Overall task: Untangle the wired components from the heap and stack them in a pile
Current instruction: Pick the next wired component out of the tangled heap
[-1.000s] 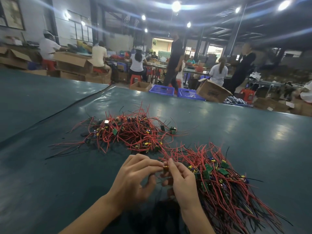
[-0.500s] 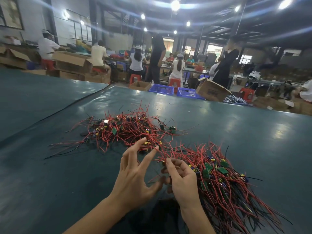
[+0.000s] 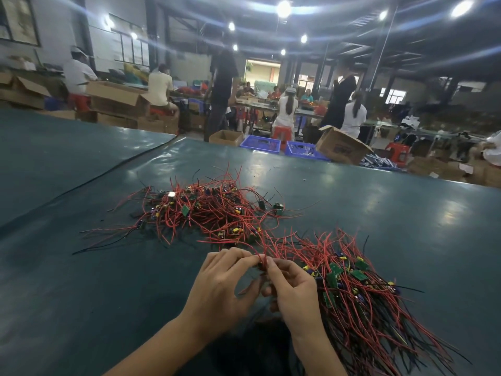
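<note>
Wire (image 3: pixel 256 251), lower centre: left hand (image 3: pixel 217 289), spread a moment ago, now pinches it alongside right hand (image 3: pixel 292 291); untangling likely resumes.

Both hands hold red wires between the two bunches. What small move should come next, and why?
Probably draw the red wires gently toward the body. Both the left hand and the right hand pinch them, yet they seem to run back into the tangled heap, so the piece looks not yet free to lay on the pile at the right.
</note>
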Available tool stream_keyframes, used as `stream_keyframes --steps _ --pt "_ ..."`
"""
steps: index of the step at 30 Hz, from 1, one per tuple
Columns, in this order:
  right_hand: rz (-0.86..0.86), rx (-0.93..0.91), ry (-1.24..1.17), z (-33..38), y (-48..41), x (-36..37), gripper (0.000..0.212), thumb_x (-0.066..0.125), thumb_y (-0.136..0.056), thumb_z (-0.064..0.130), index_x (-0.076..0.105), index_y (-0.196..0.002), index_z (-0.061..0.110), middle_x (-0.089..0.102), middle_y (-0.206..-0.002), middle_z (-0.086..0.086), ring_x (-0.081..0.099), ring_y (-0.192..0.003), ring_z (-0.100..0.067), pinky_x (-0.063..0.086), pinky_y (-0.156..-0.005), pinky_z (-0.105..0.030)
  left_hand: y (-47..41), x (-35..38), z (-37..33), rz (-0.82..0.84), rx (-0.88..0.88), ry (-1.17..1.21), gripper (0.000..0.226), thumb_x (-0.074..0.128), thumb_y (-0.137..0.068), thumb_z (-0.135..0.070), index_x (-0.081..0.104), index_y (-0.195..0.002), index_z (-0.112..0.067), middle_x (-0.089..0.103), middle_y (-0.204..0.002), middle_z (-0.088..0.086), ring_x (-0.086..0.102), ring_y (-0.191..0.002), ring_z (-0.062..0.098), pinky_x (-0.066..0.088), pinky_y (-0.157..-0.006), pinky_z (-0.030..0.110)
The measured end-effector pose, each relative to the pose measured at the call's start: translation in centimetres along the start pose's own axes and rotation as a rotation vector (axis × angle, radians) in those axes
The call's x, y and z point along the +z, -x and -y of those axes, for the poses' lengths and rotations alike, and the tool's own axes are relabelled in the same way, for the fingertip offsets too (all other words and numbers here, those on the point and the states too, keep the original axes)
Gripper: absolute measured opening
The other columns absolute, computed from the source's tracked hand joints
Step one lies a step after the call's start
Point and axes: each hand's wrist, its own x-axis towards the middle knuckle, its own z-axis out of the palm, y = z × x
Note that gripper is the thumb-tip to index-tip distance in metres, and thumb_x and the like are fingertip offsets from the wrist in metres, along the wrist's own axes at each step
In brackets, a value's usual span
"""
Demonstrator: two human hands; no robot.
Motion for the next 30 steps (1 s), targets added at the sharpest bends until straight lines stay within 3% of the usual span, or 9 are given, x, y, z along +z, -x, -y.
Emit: stream_keyframes --steps 8,15,26,30 --pt "0.030 0.023 0.033 -0.10 -0.06 0.03 0.009 0.069 -0.087 0.019 0.071 -0.086 0.011 0.068 -0.066 -0.001 0.060 -0.052 -0.011 0.047 -0.045 -0.019 -0.03 -0.25 -0.17 0.043 -0.070 0.176 0.033 0.059 -0.086 -0.029 0.068 -0.112 -0.010 0.059 -0.106 -0.007 0.054 -0.094 0.001 0.048 -0.080 0.027" --pt "0.032 0.034 0.022 -0.02 -0.19 -0.09 0.016 0.062 -0.091 0.005 0.071 -0.081 0.014 0.069 -0.063 0.002 0.063 -0.055 -0.009 0.053 -0.054 -0.020 -0.09 -0.19 -0.35 0.043 -0.027 0.262 0.027 0.060 -0.090 -0.028 0.067 -0.110 -0.012 0.056 -0.109 -0.012 0.055 -0.096 0.001 0.053 -0.076 0.035" --pt "0.058 0.093 0.000 0.09 -0.02 0.11 0.009 0.066 -0.089 0.010 0.072 -0.084 0.008 0.072 -0.068 -0.003 0.066 -0.059 -0.016 0.057 -0.059 -0.025 -0.04 -0.43 0.06 0.081 -0.074 0.385 0.017 0.063 -0.088 -0.032 0.063 -0.102 -0.023 0.052 -0.103 -0.011 0.057 -0.089 0.011 0.053 -0.074 0.039" --pt "0.064 0.062 0.030 0.01 -0.03 0.07 0.013 0.063 -0.091 0.009 0.073 -0.083 0.009 0.075 -0.077 -0.007 0.071 -0.072 -0.019 0.057 -0.068 -0.026 -0.01 -0.50 -0.13 0.093 -0.009 0.372 0.011 0.066 -0.088 -0.025 0.060 -0.095 -0.021 0.052 -0.102 -0.010 0.058 -0.087 0.012 0.052 -0.071 0.041"
